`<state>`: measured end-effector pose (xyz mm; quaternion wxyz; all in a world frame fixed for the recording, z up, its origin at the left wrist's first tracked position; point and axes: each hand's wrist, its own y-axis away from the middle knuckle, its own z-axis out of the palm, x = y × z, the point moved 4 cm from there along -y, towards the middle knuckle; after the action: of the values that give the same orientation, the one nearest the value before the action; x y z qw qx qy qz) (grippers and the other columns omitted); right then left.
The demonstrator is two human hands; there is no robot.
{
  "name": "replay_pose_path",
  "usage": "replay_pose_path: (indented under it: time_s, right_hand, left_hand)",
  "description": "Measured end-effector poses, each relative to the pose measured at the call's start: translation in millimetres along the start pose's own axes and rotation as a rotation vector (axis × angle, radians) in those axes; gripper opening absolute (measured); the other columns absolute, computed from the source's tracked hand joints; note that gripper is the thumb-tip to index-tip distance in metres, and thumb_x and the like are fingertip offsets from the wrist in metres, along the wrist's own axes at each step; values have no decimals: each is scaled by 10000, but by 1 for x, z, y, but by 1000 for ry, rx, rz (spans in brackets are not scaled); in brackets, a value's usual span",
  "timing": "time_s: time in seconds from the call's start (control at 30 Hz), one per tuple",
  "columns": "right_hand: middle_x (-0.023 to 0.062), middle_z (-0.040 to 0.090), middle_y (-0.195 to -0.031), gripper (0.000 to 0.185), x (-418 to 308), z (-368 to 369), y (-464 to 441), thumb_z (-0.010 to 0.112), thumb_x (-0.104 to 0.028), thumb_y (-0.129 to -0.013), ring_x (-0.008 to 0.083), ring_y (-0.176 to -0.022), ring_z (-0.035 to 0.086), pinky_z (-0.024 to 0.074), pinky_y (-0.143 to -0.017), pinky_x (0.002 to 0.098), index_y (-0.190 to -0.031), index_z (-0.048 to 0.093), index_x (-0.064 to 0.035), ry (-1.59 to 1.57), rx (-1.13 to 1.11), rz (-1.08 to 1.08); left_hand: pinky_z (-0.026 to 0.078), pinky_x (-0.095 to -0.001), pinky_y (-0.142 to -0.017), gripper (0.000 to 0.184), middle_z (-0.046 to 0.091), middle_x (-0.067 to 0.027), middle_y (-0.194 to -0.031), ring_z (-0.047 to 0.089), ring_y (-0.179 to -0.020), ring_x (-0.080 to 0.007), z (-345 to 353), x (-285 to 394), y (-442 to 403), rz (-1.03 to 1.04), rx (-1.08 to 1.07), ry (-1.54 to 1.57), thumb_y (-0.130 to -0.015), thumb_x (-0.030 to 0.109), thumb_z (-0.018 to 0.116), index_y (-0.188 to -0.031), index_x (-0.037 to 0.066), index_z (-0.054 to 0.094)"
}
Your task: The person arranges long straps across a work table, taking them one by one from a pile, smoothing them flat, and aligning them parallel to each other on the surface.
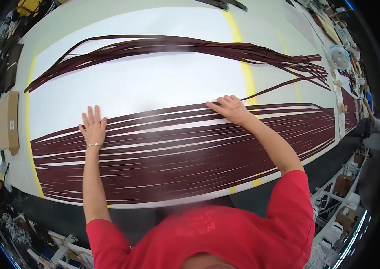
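Observation:
Dark maroon strips [163, 170] lie side by side across the near half of the table, with narrow white gaps between some of them. My left hand [93, 128] rests flat on the upper edge of these strips, fingers spread and pointing away from me. Farther right, my right hand [231, 109] lies palm down on the same upper edge, its thumb and fingers apart. One loose strip [279, 85] runs from beside my right hand up to the right. Beyond both hands, a loose bundle of maroon strips [167, 45] stretches across the table. What lies under my palms is hidden.
Yellow tape lines [246, 74] cross the white table surface [145, 85]. A cardboard box [9, 121] stands at the left edge. Dark objects [221, 4] lie at the far edge, and a round clear item [339, 57] at the right. Other people are partly visible at both sides.

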<state>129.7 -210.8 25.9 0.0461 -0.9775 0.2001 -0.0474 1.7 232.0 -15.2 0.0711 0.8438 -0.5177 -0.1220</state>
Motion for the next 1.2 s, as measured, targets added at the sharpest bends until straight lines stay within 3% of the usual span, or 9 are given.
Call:
replay_pose_path:
  time_s: [0.23, 0.3, 0.37, 0.43, 0.5, 0.6, 0.83, 1.03, 1.2]
  right_hand:
    - [45, 500, -901, 509, 98, -5, 133, 477, -36, -772, 191, -771, 511, 423, -686, 318, -1261, 484, -177, 88, -57, 186]
    - [49, 492, -908, 495, 101, -4, 141, 479, -45, -773, 189, -783, 507, 419, -681, 316, -1251, 489, -173, 116, -31, 205]
    - [51, 494, -909, 471, 103, 1, 144, 478, -61, -778, 187, -771, 505, 416, -665, 310, -1236, 498, -167, 63, 30, 194]
    - [38, 496, -888, 452, 104, 3, 145, 509, -113, -756, 178, -764, 497, 391, -625, 315, -1206, 513, -156, 99, 86, 181]
    - [41, 501, -884, 425, 106, 10, 147, 507, -127, -762, 175, -764, 505, 389, -625, 313, -1186, 520, -147, 67, 105, 198]
    - [32, 524, -895, 379, 108, 5, 148, 516, -138, -758, 174, -775, 525, 396, -635, 309, -1136, 530, -120, -15, 171, 190]
    - [29, 547, -808, 271, 189, -1, 251, 526, -125, -737, 172, -743, 540, 412, -645, 298, -997, 558, -54, 30, 204, 181]
    - [68, 577, -850, 276, 298, -4, 388, 523, -58, -722, 204, -814, 580, 478, -776, 336, -990, 568, -12, 124, 111, 363]
    - [94, 606, -980, 297, 374, -14, 480, 512, -50, -734, 255, -982, 589, 486, -831, 341, -1023, 568, -17, 234, 83, 442]
  left_hand:
    - [72, -575, -1064, 552, 75, -30, -1506, 71, -1379, -288, -12, 2, 0, -37, -97, -189, -941, 449, 263, -1440, 264, 117]
    - [93, -603, -1049, 581, 99, -31, -1502, 84, -1377, -289, -35, 39, 6, -28, 34, -243, -929, 431, 334, -1436, 224, 142]
    - [115, -616, -1039, 591, 130, -37, -1497, 105, -1374, -292, -57, 126, 13, 46, 207, -209, -918, 415, 380, -1429, 194, 181]
    - [168, -595, -1034, 603, 219, -53, -1470, 173, -1353, -296, -69, 255, 39, 364, 293, -90, -877, 404, 472, -1391, 148, 286]
    - [139, -563, -1052, 643, 235, -59, -1465, 180, -1352, -296, -70, 371, 72, 631, 353, 103, -860, 377, 506, -1399, 126, 262]
    - [105, -531, -1067, 693, 251, -64, -1457, 187, -1353, -271, -61, 468, 104, 790, 221, 204, -839, 448, 499, -1397, 111, 263]
    - [126, -543, -1060, 732, 291, -79, -1436, 216, -1344, -259, -46, 483, 109, 850, 265, 118, -805, 478, 532, -1377, 83, 302]
    - [83, -523, -1078, 747, 236, -87, -1461, 168, -1360, -270, -49, 485, 109, 826, 177, 18, -818, 490, 505, -1389, 70, 271]
    - [39, -502, -1089, 758, 207, -122, -1467, 132, -1369, -291, -48, 484, 109, 799, 93, -91, -847, 503, 430, -1392, 18, 228]
